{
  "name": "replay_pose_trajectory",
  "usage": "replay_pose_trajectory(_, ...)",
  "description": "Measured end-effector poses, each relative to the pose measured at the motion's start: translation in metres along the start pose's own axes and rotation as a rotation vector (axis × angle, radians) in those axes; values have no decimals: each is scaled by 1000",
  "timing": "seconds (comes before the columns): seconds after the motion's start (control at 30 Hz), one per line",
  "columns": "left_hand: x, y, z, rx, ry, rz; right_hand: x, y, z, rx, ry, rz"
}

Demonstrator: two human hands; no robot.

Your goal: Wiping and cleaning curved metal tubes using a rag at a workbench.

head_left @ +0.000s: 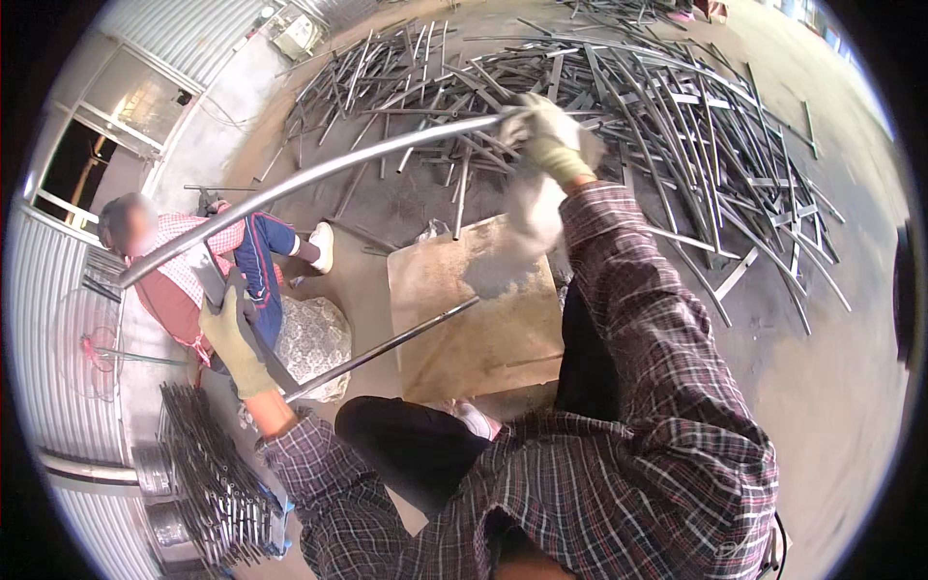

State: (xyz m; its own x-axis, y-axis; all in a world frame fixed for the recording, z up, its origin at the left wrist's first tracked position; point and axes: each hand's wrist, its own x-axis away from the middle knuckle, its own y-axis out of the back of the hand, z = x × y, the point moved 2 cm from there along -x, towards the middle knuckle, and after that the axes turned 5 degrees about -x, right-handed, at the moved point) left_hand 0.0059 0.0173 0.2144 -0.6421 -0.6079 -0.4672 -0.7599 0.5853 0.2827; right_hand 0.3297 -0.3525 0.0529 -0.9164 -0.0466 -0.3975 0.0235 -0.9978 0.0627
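Note:
A welded steel frame (pixel 333 164), with a long tube, a flat crossbar and a shorter tube (pixel 387 348), is held up across the view in front of me. My left hand (pixel 235 333), in a pale glove with dark fingertips, is closed around the flat crossbar. At the far right end of the long tube is my right hand (pixel 546 140), also gloved and smeared by motion. A white cloth (pixel 532 208) hangs from it, blurred, over a worn brown board (pixel 474 309) by my knees. How the right fingers sit on cloth and tube is partly hidden.
A large heap of loose metal bars (pixel 667 126) spreads over the floor ahead. Another person (pixel 184 290) sits close on the left, behind the frame. Stacked dark metal pieces (pixel 213 474) stand at the lower left, and a fan (pixel 92 343) is beside the corrugated wall.

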Motion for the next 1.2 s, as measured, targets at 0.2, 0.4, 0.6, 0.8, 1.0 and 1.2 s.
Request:
replay_pose_trajectory(0.2,-16,-16,0,-49,-14,29,-3,21,-68,-170,41,-161)
replay_pose_trajectory(0.4,-21,-16,-3,-57,-58,63,2,10,-21,-164,-113,-18)
replay_pose_trajectory(0.6,-15,-41,-18,-110,-42,-109,3,12,-11,-294,-172,-98)
replay_pose_trajectory(0.8,-3,-36,-27,-122,3,-134,-5,0,-30,-229,78,-154)
replay_pose_trajectory(1.0,-8,-39,-29,-196,-133,5,-17,6,-67,-586,206,-62)
replay_pose_trajectory(1.2,8,-46,-53,-132,-7,6,-28,8,-63,9,70,-319)
